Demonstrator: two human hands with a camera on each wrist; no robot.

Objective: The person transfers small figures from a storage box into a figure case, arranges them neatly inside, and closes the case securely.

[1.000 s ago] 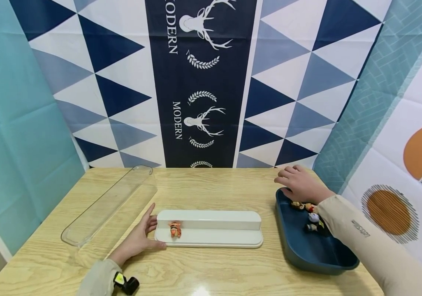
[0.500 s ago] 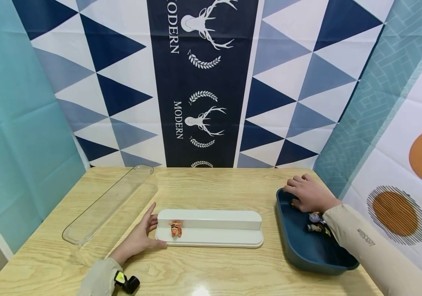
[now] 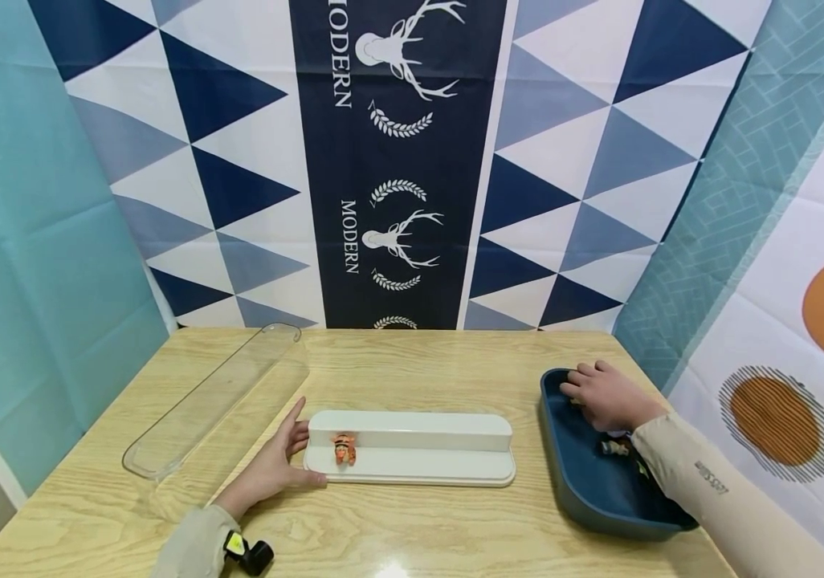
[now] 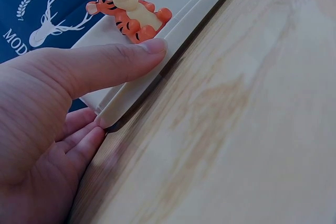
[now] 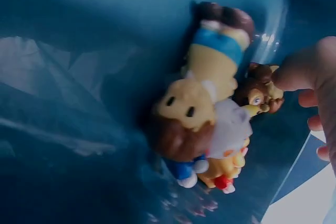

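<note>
My left hand [image 3: 276, 466] steadies the left end of a white stepped display base [image 3: 426, 461], thumb along the front edge, fingers at the corner. On this base sits an orange striped tiger figurine [image 4: 137, 14], just beyond my thumb. My right hand [image 3: 610, 395] reaches down into a dark blue tub [image 3: 618, 514]. Its thumb presses a small brown owl figurine [image 5: 260, 88], with the other fingers bent behind. Beside the owl lie a boy figurine [image 5: 202, 93], a grey figurine [image 5: 230, 127] and a yellow figurine with red [image 5: 226, 171], partly covered.
A long clear plastic cover [image 3: 217, 401] lies on the wooden table [image 3: 412, 530] to the left. Patterned cloths [image 3: 390, 160] hang behind the table and along both sides. A small black camera [image 3: 249, 554] is strapped to my left wrist.
My right hand has come down from above the tub's far rim into it, among the figurines. The left hand and the tiger figurine have stayed in place.
</note>
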